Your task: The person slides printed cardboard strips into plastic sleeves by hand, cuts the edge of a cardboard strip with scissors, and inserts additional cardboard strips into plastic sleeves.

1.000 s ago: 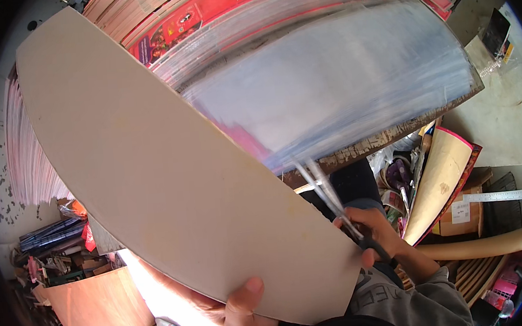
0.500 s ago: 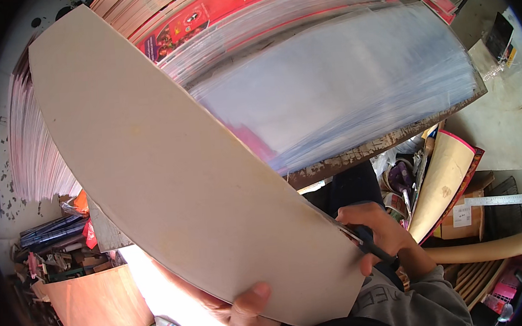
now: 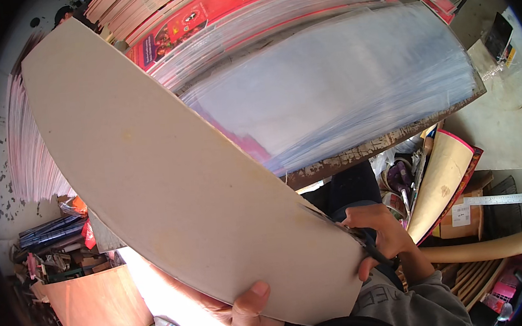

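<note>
A large greyish-beige sheet of cardboard (image 3: 169,170) lies slantwise in front of me, from the upper left down to my lap. At its lower edge my left hand (image 3: 254,315) grips it, thumb on top and fingers underneath. My right hand (image 3: 384,230) is closed round the dark handles of a pair of scissors (image 3: 375,253) at the sheet's right edge. The blades lie along that edge, pointing up and left, with one blade over the board. How deep they reach into the board is hard to see.
A worn wooden table (image 3: 388,147) bears a stack of clear plastic sheets (image 3: 340,83) and red printed sheets (image 3: 230,6) behind. Rolled tan material (image 3: 440,185) stands at right near a ruler (image 3: 509,198). A wooden-sided bin (image 3: 101,307) of scraps sits lower left.
The cardboard has slid slightly toward the left. More of the scissors' blade now shows along its right edge, and my right hand has moved a little. My left hand keeps its grip.
</note>
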`<state>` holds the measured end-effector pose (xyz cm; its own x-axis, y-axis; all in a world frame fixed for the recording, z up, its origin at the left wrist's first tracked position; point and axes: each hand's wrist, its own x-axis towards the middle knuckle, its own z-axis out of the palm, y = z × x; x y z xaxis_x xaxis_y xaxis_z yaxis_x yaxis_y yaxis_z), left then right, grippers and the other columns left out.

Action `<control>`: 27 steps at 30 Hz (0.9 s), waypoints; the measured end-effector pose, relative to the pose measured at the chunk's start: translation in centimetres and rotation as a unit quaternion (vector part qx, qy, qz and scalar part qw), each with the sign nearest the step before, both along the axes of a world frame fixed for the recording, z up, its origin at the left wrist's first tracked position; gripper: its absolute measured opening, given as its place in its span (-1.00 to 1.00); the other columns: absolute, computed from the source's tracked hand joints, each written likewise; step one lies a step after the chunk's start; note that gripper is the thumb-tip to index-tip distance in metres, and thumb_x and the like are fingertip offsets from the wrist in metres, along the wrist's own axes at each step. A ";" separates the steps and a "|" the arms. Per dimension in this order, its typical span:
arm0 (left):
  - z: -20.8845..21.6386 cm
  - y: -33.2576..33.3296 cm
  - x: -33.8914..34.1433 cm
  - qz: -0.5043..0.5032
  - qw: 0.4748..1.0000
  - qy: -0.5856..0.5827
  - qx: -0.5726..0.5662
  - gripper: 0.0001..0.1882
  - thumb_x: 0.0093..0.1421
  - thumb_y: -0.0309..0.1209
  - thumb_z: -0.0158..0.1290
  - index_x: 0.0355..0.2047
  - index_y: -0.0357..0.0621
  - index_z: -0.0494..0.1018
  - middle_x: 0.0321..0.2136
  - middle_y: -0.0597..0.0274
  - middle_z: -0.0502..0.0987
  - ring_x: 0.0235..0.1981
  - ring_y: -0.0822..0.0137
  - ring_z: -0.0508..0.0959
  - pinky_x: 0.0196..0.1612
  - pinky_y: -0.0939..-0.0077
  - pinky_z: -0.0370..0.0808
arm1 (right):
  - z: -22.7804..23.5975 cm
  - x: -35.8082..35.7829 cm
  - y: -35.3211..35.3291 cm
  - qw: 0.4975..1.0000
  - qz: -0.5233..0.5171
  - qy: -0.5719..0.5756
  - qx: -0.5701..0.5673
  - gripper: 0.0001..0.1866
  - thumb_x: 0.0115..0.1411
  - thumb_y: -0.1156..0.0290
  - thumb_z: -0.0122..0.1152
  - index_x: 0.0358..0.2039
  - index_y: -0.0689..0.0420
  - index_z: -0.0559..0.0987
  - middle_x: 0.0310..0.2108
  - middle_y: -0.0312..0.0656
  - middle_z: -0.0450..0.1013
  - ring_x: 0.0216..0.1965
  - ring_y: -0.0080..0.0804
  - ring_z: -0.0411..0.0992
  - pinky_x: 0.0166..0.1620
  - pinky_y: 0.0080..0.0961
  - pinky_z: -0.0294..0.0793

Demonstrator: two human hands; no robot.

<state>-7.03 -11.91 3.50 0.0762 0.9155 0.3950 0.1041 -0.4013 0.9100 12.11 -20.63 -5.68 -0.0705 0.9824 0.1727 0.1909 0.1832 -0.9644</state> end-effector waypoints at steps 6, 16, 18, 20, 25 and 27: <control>-0.5 -0.2 0.2 -0.005 1.000 0.006 -0.001 -0.38 -0.11 -0.38 0.01 -0.08 -0.34 0.00 -0.24 0.06 0.22 -0.23 0.31 0.29 -0.15 0.41 0.26 | -0.7 -0.5 -0.8 0.998 -0.052 0.007 0.028 -0.24 -0.50 -0.05 0.45 -0.37 0.26 0.44 -0.64 -0.24 0.33 -0.65 -0.48 0.29 -0.57 -0.65 0.23; -0.7 -0.6 -0.2 -0.006 1.000 0.014 0.006 -0.43 -0.09 -0.39 0.00 -0.11 -0.33 0.01 -0.25 0.08 0.22 -0.24 0.32 0.29 -0.15 0.42 0.26 | -0.9 0.6 -1.4 0.964 0.007 0.222 -0.146 -0.17 -0.40 -0.25 0.32 -0.32 0.25 0.41 -0.54 -0.25 0.31 -0.52 -0.56 0.30 -0.45 -0.65 0.29; -0.8 -0.8 -0.3 -0.003 1.000 0.019 0.010 -0.44 -0.08 -0.39 0.00 -0.11 -0.33 0.02 -0.25 0.08 0.22 -0.24 0.32 0.29 -0.15 0.42 0.26 | -1.2 0.6 -1.5 0.975 0.034 0.176 -0.130 -0.17 -0.41 -0.22 0.35 -0.31 0.27 0.41 -0.53 -0.22 0.31 -0.51 -0.52 0.31 -0.44 -0.63 0.30; -0.8 -0.8 -0.1 -0.007 1.000 0.018 0.011 -0.45 -0.08 -0.39 -0.01 -0.12 -0.32 0.02 -0.26 0.08 0.22 -0.24 0.33 0.29 -0.15 0.42 0.26 | -1.6 0.3 -1.5 0.992 0.002 0.110 0.057 -0.17 -0.44 -0.15 0.39 -0.30 0.31 0.41 -0.52 -0.16 0.31 -0.52 -0.42 0.32 -0.44 -0.60 0.30; -1.3 -0.5 0.5 -0.017 0.999 0.024 0.018 -0.47 -0.07 -0.39 -0.01 -0.13 -0.32 0.03 -0.26 0.09 0.22 -0.24 0.33 0.29 -0.15 0.43 0.26 | -1.1 1.4 -2.2 0.999 0.014 0.020 -0.027 -0.20 -0.46 -0.07 0.44 -0.31 0.32 0.42 -0.52 -0.13 0.34 -0.54 -0.38 0.35 -0.49 -0.57 0.30; -0.3 -1.1 -0.3 0.000 0.999 0.036 0.038 -0.48 -0.06 -0.40 -0.02 -0.14 -0.32 0.03 -0.26 0.09 0.22 -0.24 0.33 0.29 -0.15 0.43 0.26 | -0.3 0.7 -1.7 0.999 0.023 0.015 -0.022 -0.21 -0.46 -0.05 0.44 -0.32 0.31 0.43 -0.53 -0.14 0.34 -0.55 -0.39 0.36 -0.52 -0.57 0.30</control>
